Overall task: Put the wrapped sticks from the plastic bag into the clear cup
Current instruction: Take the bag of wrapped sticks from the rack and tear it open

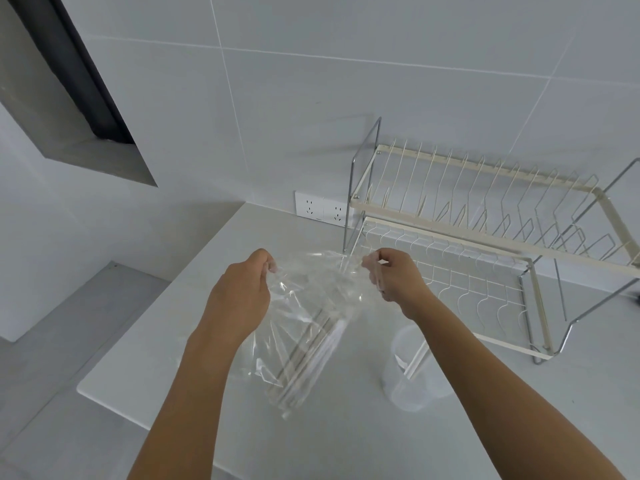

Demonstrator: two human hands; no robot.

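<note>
Glossy counter (346, 438), crinkly plastic bag (304, 306), slim wrapped sticks (311, 351)

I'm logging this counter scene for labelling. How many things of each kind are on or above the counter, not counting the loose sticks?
Plastic bag with sticks, held at its mouth by the left hand and right hand: 1
Clear cup: 1
Dish rack: 1
Hands: 2
Total: 5
</note>
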